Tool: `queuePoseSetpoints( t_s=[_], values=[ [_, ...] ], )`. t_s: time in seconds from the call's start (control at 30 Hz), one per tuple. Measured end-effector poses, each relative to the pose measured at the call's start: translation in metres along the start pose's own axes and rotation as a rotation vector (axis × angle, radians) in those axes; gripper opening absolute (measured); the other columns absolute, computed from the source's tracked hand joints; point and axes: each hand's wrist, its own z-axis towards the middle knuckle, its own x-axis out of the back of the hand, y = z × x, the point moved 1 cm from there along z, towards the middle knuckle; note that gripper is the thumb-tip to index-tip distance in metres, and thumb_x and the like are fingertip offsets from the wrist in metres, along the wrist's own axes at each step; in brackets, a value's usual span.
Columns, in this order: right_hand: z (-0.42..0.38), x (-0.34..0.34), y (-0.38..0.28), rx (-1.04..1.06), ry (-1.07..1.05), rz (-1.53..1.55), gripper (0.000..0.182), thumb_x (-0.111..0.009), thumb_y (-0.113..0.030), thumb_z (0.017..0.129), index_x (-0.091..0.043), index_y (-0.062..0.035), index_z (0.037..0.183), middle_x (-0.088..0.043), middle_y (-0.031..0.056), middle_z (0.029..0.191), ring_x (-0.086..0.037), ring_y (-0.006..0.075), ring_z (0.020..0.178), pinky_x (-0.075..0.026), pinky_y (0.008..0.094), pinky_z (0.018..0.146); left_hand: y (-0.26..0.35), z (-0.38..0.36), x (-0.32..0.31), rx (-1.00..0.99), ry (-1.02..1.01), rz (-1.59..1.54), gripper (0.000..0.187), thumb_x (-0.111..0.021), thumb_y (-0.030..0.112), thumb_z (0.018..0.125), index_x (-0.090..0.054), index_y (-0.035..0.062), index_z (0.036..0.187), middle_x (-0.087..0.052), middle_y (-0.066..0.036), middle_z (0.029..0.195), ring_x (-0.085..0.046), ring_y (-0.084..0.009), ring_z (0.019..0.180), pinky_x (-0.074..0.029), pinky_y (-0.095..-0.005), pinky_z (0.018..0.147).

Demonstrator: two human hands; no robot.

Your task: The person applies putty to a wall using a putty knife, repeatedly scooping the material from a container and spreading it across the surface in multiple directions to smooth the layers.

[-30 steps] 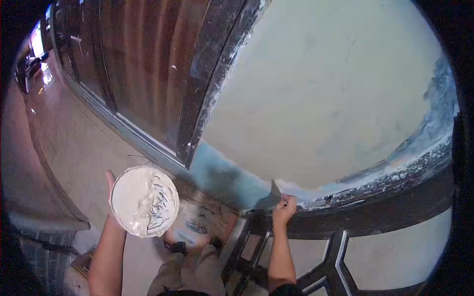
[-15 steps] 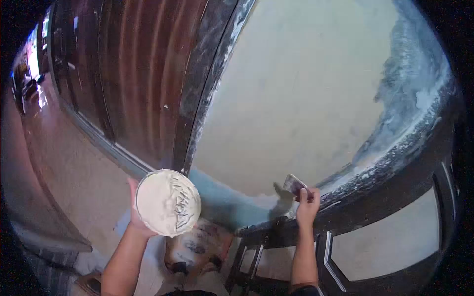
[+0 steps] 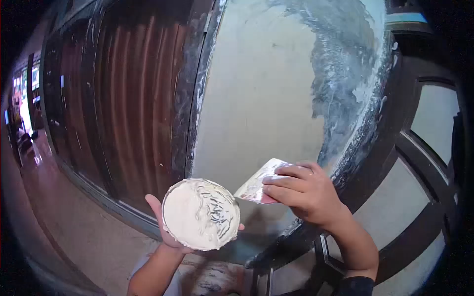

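My left hand (image 3: 171, 236) supports a round tub of white putty (image 3: 185, 217) from below, thumb out at its left side and a fingertip showing at the right rim. The putty is smooth on the left half and ridged with scrape marks on the right. Close to the tub's right rim is a flat putty scraper (image 3: 260, 183), smeared white, with its corner pointing at the tub. My right hand (image 3: 316, 195) grips the scraper by its reddish edge, fingers laid over the top face. Behind both hands stands a wall panel (image 3: 256, 98) coated in pale filler.
Bluish-grey patches (image 3: 340, 64) border the filler on the right. Dark framed panelling (image 3: 410, 148) runs down the right side. Dark reddish-brown ribbed panels (image 3: 143, 98) stand on the left, above a brown floor (image 3: 89, 212). A bright opening (image 3: 24, 106) shows at the far left.
My right hand has lifted the scraper away from the wall's lower edge and brought it up beside the tub. The tub has shifted right and slightly down in view, and the view has turned rightward.
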Motion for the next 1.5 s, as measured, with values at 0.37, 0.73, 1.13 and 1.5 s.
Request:
queuePoseSetpoints(
  t_s=[0.37, 0.73, 1.13, 1.5],
  values=[
    [0.031, 0.017, -0.021, 0.185, 0.038, 0.114, 0.033, -0.066, -0.016, 0.084, -0.071, -0.0180, 0.116, -0.072, -0.0022, 0.117, -0.067, 0.0260, 0.113, -0.055, 0.0423, 0.089, 0.009, 0.011, -0.042, 0.092, 0.002, 0.017, 0.128, -0.028, 0.103, 0.075, -0.026, 0.0095, 0.163, -0.033, -0.025, 0.164, -0.044, -0.0513, 0.141, -0.028, -0.0858, 0.108],
    [0.035, 0.032, -0.036, 0.183, 0.085, 0.053, 0.036, -0.067, -0.016, 0.084, -0.069, -0.0156, 0.119, -0.071, 0.0010, 0.118, -0.065, 0.0293, 0.116, -0.052, 0.0462, 0.095, 0.010, 0.012, -0.075, 0.141, -0.134, -0.442, 0.127, -0.020, 0.102, 0.076, -0.017, 0.0113, 0.165, -0.026, -0.022, 0.167, -0.038, -0.0474, 0.147, -0.029, -0.0806, 0.113],
    [0.033, 0.043, -0.036, 0.114, 0.085, 0.017, 0.034, -0.067, -0.016, 0.083, -0.070, -0.0179, 0.116, -0.071, -0.0018, 0.121, -0.067, 0.0251, 0.115, -0.054, 0.0424, 0.086, 0.003, 0.021, -0.076, 0.189, -0.111, -0.332, 0.128, -0.016, 0.101, 0.078, -0.017, 0.0080, 0.165, -0.030, -0.021, 0.166, -0.041, -0.0425, 0.147, -0.035, -0.0693, 0.117],
    [0.020, 0.029, 0.001, -0.105, 0.218, -0.062, 0.017, -0.067, -0.015, 0.087, -0.063, -0.0147, 0.103, -0.062, 0.0000, 0.098, -0.061, 0.0204, 0.097, -0.039, 0.0452, 0.086, -0.015, 0.036, -0.047, 0.240, -0.175, -0.115, 0.127, -0.020, 0.102, 0.077, -0.024, 0.0087, 0.164, -0.035, -0.027, 0.162, -0.042, -0.0519, 0.143, -0.036, -0.0751, 0.112]
  ],
)
